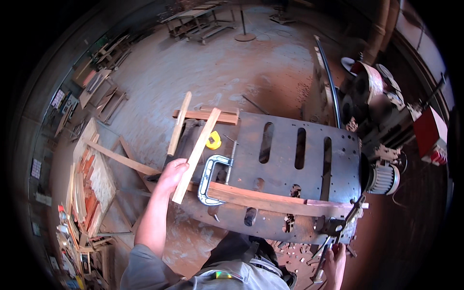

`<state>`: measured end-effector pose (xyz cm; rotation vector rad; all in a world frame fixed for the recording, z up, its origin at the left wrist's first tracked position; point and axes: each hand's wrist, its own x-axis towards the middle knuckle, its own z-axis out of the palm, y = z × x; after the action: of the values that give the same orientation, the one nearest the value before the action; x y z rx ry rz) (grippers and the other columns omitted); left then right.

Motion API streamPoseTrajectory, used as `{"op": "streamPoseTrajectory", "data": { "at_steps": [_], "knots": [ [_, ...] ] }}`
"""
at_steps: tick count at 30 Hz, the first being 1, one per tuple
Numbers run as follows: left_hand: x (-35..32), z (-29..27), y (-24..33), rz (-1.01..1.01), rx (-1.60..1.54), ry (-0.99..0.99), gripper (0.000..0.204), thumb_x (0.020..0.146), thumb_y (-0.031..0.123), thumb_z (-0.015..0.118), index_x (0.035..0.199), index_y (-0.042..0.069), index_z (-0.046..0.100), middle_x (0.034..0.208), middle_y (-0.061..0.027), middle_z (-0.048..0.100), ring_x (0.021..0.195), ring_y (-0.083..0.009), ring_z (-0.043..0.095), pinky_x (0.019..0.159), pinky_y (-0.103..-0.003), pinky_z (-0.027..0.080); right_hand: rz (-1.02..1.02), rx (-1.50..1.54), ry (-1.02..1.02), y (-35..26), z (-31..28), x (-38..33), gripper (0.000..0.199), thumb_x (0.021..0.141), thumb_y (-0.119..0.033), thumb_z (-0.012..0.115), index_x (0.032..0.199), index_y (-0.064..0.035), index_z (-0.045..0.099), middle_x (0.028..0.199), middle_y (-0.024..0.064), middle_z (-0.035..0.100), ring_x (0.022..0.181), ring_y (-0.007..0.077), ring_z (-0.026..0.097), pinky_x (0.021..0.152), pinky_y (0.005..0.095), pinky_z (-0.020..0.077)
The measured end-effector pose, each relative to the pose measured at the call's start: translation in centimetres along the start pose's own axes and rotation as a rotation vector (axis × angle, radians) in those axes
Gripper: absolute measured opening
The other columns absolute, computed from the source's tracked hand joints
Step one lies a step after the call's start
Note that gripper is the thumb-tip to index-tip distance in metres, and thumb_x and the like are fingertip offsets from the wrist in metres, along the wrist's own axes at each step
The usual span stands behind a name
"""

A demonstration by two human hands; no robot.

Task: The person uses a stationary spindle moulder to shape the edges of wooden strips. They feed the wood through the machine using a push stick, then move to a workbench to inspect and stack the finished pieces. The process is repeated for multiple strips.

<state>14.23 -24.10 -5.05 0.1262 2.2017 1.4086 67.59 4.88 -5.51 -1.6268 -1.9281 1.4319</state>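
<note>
Wood strips [193, 150] | gripped in left hand [171, 176], fingers closed, at 9 o'clock off bench [309, 188] | right hand [333, 258] wrapped round clamp handle [321, 263] at 5 o'clock, pinning batten [270, 199].

Light: daylight, brightest on the concrete floor [217, 67] up top
Shadows: soft, deepest along the right side
Edges: heavy fisheye bend, black vignette
Focus: centre sharp, rim smeared
Glare: none

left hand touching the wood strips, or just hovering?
Touching. The head view shows the left hand closed around the lower ends of two pale wood strips, fingers wrapped over them with no gap, holding them up beside the C-clamp.
</note>
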Motion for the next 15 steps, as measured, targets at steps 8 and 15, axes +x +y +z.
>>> {"op": "streamPoseTrajectory", "data": {
  "at_steps": [8,15],
  "knots": [
    [-1.8,10.1,4.8,-0.056,-0.383,-0.674,0.030,0.097,0.008,0.053,0.124,-0.004,0.057,0.094,-0.0146,0.068,0.076,-0.0223,0.070,0.067,-0.034,0.060,0.153,-0.030,0.027,-2.1,0.0,-0.7,0.040,0.093,-0.021,0.064,0.123,0.0034,0.052,0.091,0.0135,0.065,0.078,0.0211,0.063,0.070,0.0357,0.0527],
    [-2.6,20.1,6.2,-0.300,-0.274,-0.969,0.020,0.099,0.012,0.051,0.107,-0.004,0.060,0.084,-0.0142,0.065,0.073,-0.0227,0.067,0.063,-0.036,0.057,0.101,-0.083,0.063,-2.3,-0.1,-1.1,0.042,0.092,-0.023,0.063,0.122,0.0042,0.054,0.102,0.0235,0.068,0.098,0.0381,0.067,0.088,0.0436,0.0513]
  ]
}}
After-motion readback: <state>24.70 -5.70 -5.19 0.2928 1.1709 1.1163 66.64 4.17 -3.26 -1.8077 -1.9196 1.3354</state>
